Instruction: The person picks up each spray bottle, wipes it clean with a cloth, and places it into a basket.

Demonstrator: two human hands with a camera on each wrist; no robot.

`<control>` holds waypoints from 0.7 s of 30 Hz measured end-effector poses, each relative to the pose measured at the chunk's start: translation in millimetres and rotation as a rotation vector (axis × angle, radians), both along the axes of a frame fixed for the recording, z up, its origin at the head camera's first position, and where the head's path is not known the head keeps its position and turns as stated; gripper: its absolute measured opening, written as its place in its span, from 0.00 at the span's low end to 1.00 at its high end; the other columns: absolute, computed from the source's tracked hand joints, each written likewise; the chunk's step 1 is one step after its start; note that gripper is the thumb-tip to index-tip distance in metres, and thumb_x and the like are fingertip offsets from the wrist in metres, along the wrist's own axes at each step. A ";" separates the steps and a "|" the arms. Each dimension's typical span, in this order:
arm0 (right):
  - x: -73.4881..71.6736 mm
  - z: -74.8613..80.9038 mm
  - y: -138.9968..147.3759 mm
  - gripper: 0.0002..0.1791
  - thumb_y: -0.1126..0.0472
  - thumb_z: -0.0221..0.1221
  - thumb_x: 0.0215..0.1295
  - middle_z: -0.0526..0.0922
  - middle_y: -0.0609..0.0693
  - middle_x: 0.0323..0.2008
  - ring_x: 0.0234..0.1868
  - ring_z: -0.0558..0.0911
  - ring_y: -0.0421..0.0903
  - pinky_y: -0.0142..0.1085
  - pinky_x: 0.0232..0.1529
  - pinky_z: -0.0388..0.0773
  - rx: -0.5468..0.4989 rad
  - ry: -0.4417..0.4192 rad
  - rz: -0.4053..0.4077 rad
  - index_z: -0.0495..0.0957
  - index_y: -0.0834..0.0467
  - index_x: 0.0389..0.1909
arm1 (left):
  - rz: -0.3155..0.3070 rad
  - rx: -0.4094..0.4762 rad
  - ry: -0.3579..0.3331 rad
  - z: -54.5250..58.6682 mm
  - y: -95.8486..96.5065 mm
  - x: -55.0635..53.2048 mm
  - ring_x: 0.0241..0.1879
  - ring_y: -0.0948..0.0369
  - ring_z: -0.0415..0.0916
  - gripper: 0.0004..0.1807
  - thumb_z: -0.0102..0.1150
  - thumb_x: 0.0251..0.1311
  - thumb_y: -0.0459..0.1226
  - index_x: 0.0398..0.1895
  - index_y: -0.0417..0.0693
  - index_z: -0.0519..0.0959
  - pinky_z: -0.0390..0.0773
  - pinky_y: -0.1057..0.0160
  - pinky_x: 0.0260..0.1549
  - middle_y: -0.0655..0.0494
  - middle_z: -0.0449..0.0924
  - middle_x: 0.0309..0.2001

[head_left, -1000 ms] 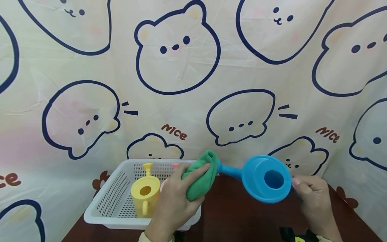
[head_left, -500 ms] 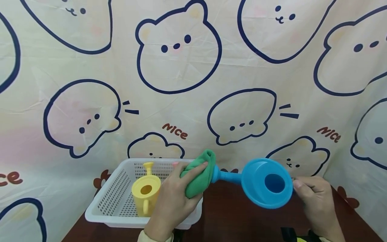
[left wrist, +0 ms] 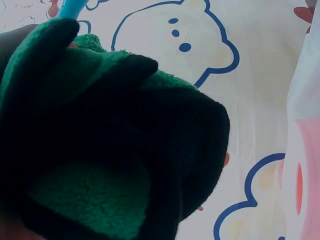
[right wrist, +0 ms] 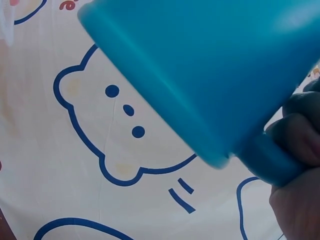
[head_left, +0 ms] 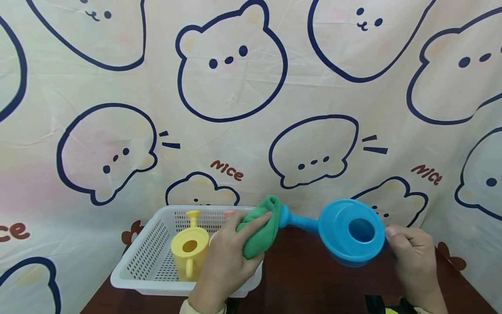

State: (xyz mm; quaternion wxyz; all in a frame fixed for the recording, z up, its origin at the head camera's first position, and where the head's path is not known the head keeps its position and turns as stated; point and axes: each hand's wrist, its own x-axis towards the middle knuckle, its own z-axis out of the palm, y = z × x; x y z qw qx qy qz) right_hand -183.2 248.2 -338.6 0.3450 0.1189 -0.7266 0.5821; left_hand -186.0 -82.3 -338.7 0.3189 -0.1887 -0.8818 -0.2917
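Note:
A blue toy watering can (head_left: 341, 233) hangs above the table, its spout pointing left and its top opening facing the head camera. My right hand (head_left: 412, 257) grips its handle (right wrist: 272, 162), with fingers curled round it in the right wrist view. In my left hand (head_left: 231, 261) is a bunched green cloth (head_left: 260, 231), held against the end of the blue spout. The left wrist view shows the fingers dark over the cloth (left wrist: 95, 200), with a bit of blue spout (left wrist: 72, 7) at the top. The spout's tip is hidden by the cloth.
A white perforated basket (head_left: 137, 261) stands at the left of the dark brown table (head_left: 306, 283). Inside it is a yellow watering can (head_left: 189, 253), and a pink one (head_left: 228, 213) is mostly hidden behind my left hand. A curtain with cartoon outlines (head_left: 231, 78) closes off the back.
The blue watering can dips slightly, then rises and shifts a little to the right, showing more of its side. The right hand moves with it. The left hand with the cloth stays at the spout.

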 end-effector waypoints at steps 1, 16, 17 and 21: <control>0.0 0.1 -0.4 0.30 0.73 0.45 0.78 0.59 0.47 0.10 0.13 0.60 0.44 0.41 0.16 0.54 -0.013 -0.002 -0.001 0.63 0.60 0.09 | -0.001 0.006 0.004 0.2 0.2 0.2 0.47 0.56 0.82 0.42 0.83 0.46 0.37 0.66 0.79 0.80 0.84 0.50 0.45 0.55 0.82 0.56; -13.1 -0.5 -9.7 0.30 0.68 0.37 0.84 0.58 0.50 0.15 0.16 0.59 0.47 0.44 0.23 0.51 -0.281 0.128 0.381 0.61 0.61 0.13 | -0.098 0.205 0.190 -4.5 12.8 1.9 0.49 0.62 0.81 0.48 0.81 0.42 0.30 0.70 0.71 0.77 0.87 0.53 0.47 0.55 0.81 0.54; -14.2 -0.3 -10.0 0.30 0.68 0.36 0.84 0.58 0.50 0.15 0.16 0.59 0.47 0.44 0.23 0.50 -0.282 0.136 0.398 0.61 0.61 0.13 | -0.111 0.207 0.208 -5.1 13.9 1.6 0.49 0.62 0.81 0.48 0.82 0.42 0.31 0.70 0.70 0.77 0.87 0.53 0.47 0.55 0.80 0.54; -15.0 2.3 -14.6 0.29 0.68 0.34 0.85 0.57 0.51 0.16 0.17 0.58 0.48 0.44 0.23 0.51 -0.293 0.133 0.431 0.60 0.60 0.15 | -0.142 0.208 0.242 -6.6 19.7 -1.0 0.52 0.61 0.80 0.48 0.84 0.41 0.33 0.70 0.68 0.78 0.88 0.54 0.47 0.53 0.80 0.55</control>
